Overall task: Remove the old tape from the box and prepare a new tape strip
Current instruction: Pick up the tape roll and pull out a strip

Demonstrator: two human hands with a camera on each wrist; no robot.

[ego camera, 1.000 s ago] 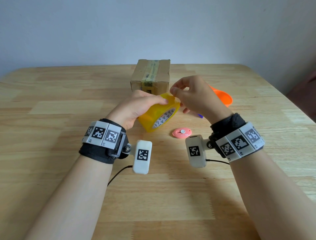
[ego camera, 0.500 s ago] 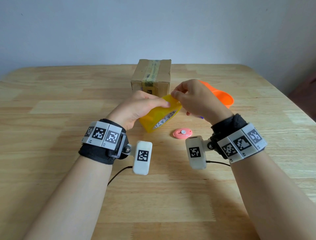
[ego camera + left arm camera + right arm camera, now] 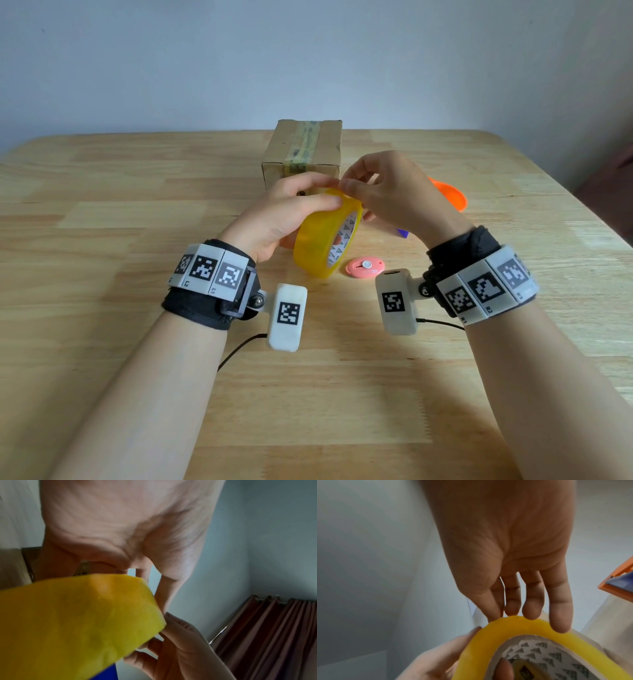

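The left hand curls its grip round the tape roll, now tipped more upright. The right hand has settled its fingertips on the rim. I cannot tell whether they pinch a loose end, but the new strip looks about to start.

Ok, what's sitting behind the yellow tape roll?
A cardboard box with an old tape strip running over its top. The left hand and right hand, both on the roll, cover most of the box's lower front, so that part stays hidden.

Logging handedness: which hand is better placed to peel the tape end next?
Probably the right hand: its fingertips pinch the top edge of the yellow tape roll, while the left hand grips it steady.
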